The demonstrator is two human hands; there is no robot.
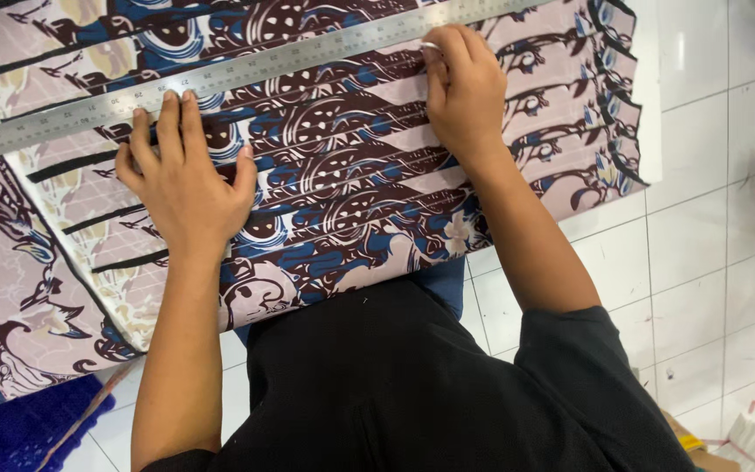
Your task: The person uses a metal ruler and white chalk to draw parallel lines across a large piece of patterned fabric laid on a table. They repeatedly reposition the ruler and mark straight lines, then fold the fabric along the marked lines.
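Already the long metal ruler point(220, 74) lies slantwise across the pleated patterned fabric point(342, 166); the left hand point(187, 179) presses flat, fingers spread, pinning ruler and cloth, while the right hand point(465, 92) curls at the ruler's edge, perhaps pinching something small, unclear; no drawn line visible.

Ruler: long steel ruler point(246, 65), lying flat and slanted across the upper part of the cloth, rising toward the right.
Cloth: pleated batik fabric point(351, 175) in pink, dark brown and blue swirls, folded into stacked flat pleats under the ruler.
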